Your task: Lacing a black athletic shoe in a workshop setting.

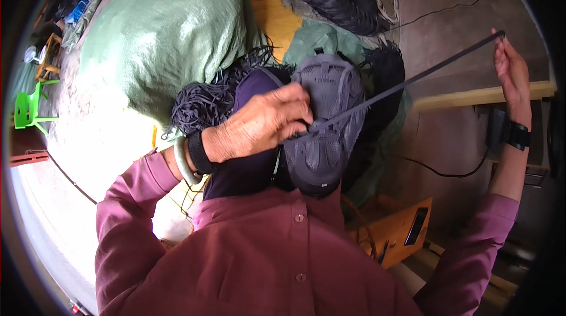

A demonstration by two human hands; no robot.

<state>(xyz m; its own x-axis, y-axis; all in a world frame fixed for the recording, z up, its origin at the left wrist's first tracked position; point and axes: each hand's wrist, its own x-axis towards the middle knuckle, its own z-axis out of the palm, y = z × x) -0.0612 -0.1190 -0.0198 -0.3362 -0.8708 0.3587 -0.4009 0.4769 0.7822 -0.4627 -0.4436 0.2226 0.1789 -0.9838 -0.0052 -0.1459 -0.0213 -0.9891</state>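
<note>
A dark grey shoe upper [330, 83] lies across my lap with its toe toward me. One flat grey shoelace [413, 80] runs from its eyelets, stretched taut up to the right. Out at that far end, my right hand [512, 71] is raised with its fingertips pinched on the lace. My left hand [259, 118] rests over the left side of the upper, its fingers curled closed at the eyelets where the lace comes out. Exactly what lies under those fingertips is partly hidden. Left of my left hand is a tangled bundle of dark laces [203, 106].
A big green woven sack [171, 38] bulges at the far left. Stacked black shoe uppers [342, 3] lie at the back beside a coiled white cord [386, 3]. To the right are a wooden beam [477, 96] and an orange wooden surface [398, 239] holding a phone [417, 226].
</note>
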